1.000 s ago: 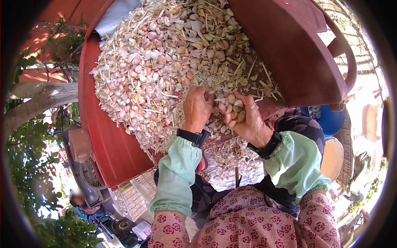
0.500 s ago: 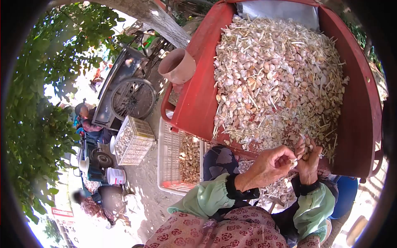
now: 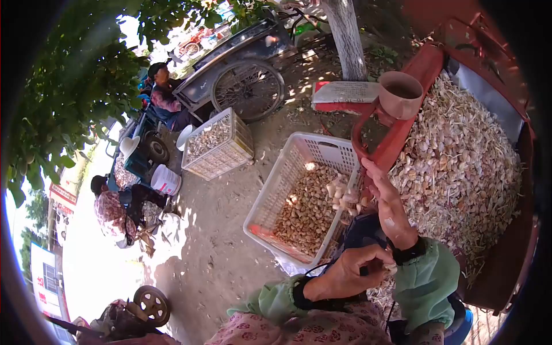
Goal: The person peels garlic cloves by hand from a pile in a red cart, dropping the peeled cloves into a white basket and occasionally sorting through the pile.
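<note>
My right hand [image 3: 394, 210] reaches over the near rim of a white plastic crate [image 3: 261, 201], fingers stretched out and palm open. Just off its fingertips, several pale garlic cloves [image 3: 340, 194], blurred, fall over the crate. Inside the crate lies a heap of brownish-white cloves [image 3: 302, 213]. My left hand [image 3: 351, 273] is lower, near my lap, with thumb and fingers curled together; a small pale bit shows at the tips, too little to name. A red cart bed [image 3: 422, 72] to the right holds a large pile of garlic cloves [image 3: 460, 167] with dry stems.
A clay-coloured pot [image 3: 401, 95] stands on the cart's edge, beside a printed sack [image 3: 345, 95]. Farther left are another full crate [image 3: 218, 144], a white bucket [image 3: 165, 179], a wheeled cart [image 3: 247, 86] and two seated people. A tree trunk [image 3: 347, 40] rises behind.
My view has swung left toward the crate. My right hand has moved from beside the left hand to the crate and opened, letting go of garlic cloves. My left hand has dropped lower.
</note>
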### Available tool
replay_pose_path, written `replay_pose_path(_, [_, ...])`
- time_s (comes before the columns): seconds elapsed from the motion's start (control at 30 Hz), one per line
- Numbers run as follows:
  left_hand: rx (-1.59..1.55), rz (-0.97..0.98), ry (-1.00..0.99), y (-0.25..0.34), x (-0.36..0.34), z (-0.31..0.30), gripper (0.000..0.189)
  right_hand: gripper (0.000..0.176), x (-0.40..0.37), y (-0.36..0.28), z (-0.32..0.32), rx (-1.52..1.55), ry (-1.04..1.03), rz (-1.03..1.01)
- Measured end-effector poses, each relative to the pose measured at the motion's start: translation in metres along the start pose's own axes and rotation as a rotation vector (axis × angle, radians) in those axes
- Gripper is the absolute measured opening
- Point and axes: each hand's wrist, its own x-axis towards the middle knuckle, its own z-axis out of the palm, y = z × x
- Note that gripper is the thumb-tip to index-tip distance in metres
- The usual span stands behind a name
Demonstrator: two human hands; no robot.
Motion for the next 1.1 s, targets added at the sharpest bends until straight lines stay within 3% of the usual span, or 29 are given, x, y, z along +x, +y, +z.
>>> replay_pose_path(0.03, [-0.027, -0.047, 0.060, -0.002, -0.003, -0.008, 0.021, 0.052, 0.004, -0.010, 0.005, 0.006, -0.016, -0.009])
replay_pose_path(0.1, [-0.025, -0.052, 0.106, -0.007, -0.009, -0.023, 0.020, 0.046, -0.002, -0.035, 0.014, 0.086, 0.112, 0.314])
replay_pose_path(0.13, [-0.130, -0.045, 0.183, -0.011, -0.011, -0.029, 0.021, 0.040, -0.012, -0.031, 0.014, 0.279, 0.191, 0.357])
replay_pose_path(0.17, [-0.236, -0.040, 0.255, -0.013, -0.013, -0.033, 0.021, 0.040, -0.020, -0.038, 0.014, 0.276, 0.188, 0.356])
replay_pose_path(0.23, [-0.215, -0.080, 0.275, -0.012, -0.014, -0.042, 0.023, 0.041, -0.035, -0.057, 0.012, 0.105, 0.005, 0.595])
replay_pose_path(0.27, [-0.224, -0.059, 0.302, -0.012, -0.013, -0.044, 0.022, 0.041, -0.040, -0.057, 0.014, 0.101, 0.008, 0.599])
replay_pose_path(0.33, [-0.208, 0.070, 0.320, -0.011, -0.008, -0.046, 0.023, 0.047, -0.047, -0.058, 0.022, -0.175, -0.101, -0.016])
replay_pose_path(0.37, [-0.211, 0.070, 0.320, -0.010, -0.006, -0.045, 0.023, 0.047, -0.049, -0.061, 0.026, -0.177, -0.102, -0.013])
replay_pose_path(0.47, [-0.207, 0.166, 0.317, 0.000, -0.006, -0.041, 0.023, 0.050, -0.049, -0.085, 0.033, -0.066, -0.019, 0.323])
replay_pose_path(0.5, [-0.153, 0.220, 0.302, 0.006, -0.008, -0.042, 0.023, 0.050, -0.048, -0.093, 0.034, -0.067, -0.020, 0.321])
replay_pose_path(0.6, [-0.045, 0.366, 0.250, 0.034, -0.016, -0.048, 0.024, 0.048, -0.041, -0.113, 0.041, -0.126, -0.009, 0.041])
replay_pose_path(0.67, [0.052, 0.523, 0.180, 0.059, -0.019, -0.051, 0.026, 0.046, -0.035, -0.132, 0.041, -0.070, -0.044, -0.012])
replay_pose_path(0.7, [0.010, 0.541, 0.134, 0.069, -0.024, -0.053, 0.018, 0.044, -0.032, -0.142, 0.040, -0.022, -0.074, -0.060])
replay_pose_path(0.77, [-0.150, 0.750, 0.085, 0.073, -0.030, -0.043, 0.027, 0.040, -0.023, -0.161, 0.042, 0.161, -0.153, -0.156])
replay_pose_path(0.83, [-0.192, 0.846, 0.062, 0.086, -0.034, -0.030, 0.022, 0.018, -0.003, -0.188, 0.065, 0.209, -0.004, -0.308])
replay_pose_path(0.87, [-0.217, 0.951, 0.051, 0.092, -0.036, -0.024, 0.017, 0.018, -0.013, -0.185, 0.075, 0.200, 0.001, -0.303])
replay_pose_path(0.9, [-0.246, 1.058, 0.041, 0.094, -0.037, -0.020, 0.012, 0.018, -0.025, -0.182, 0.087, 0.262, 0.068, -0.444])
replay_pose_path(0.93, [-0.259, 1.057, 0.038, 0.088, -0.035, -0.023, 0.012, 0.018, -0.032, -0.182, 0.097, 0.322, 0.134, -0.585])
replay_pose_path(1.07, [-0.302, 0.940, 0.012, 0.085, -0.042, -0.026, 0.014, 0.015, -0.019, -0.209, 0.106, 0.341, 0.197, -0.494])
replay_pose_path(1.1, [-0.311, 0.911, 0.006, 0.084, -0.044, -0.027, 0.014, 0.014, -0.011, -0.208, 0.100, 0.376, 0.107, -0.515])
